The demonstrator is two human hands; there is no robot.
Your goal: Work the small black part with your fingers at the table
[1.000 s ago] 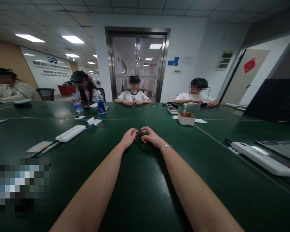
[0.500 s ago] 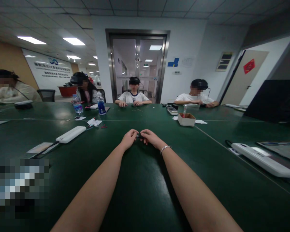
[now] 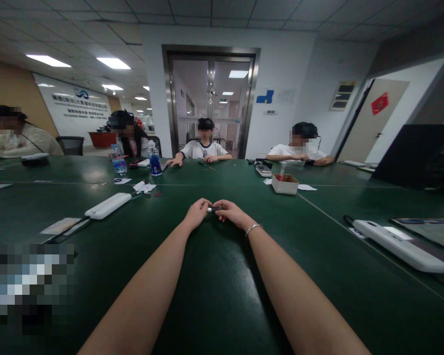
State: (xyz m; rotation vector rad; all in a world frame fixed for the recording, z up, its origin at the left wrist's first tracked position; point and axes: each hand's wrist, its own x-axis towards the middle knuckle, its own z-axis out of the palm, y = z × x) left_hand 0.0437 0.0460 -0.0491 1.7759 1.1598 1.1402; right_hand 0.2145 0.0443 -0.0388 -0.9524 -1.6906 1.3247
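Note:
Between my two hands, over the middle of the green table (image 3: 214, 276), is a small black and silver object (image 3: 213, 210); its kind is too small to make out. My left hand (image 3: 199, 213) pinches its silver end. Fingers of my right hand (image 3: 230, 213) are closed on the dark end, and a bracelet (image 3: 253, 229) circles that wrist. Both forearms reach forward from the bottom of the view. Part of the object is covered by my fingertips.
A white power bank-like device (image 3: 108, 205) lies left, another white device (image 3: 399, 245) right. Ahead stand a small open box (image 3: 285, 185), a blue-labelled bottle (image 3: 155, 162) and a second bottle (image 3: 119, 160). Paper scraps (image 3: 144, 187) lie nearby. Several people wearing headsets sit across the table.
More of the small object shows between my fingers, its silver part now plainer. My hands have barely shifted. The person opposite has stretched one hand sideways toward the bottles.

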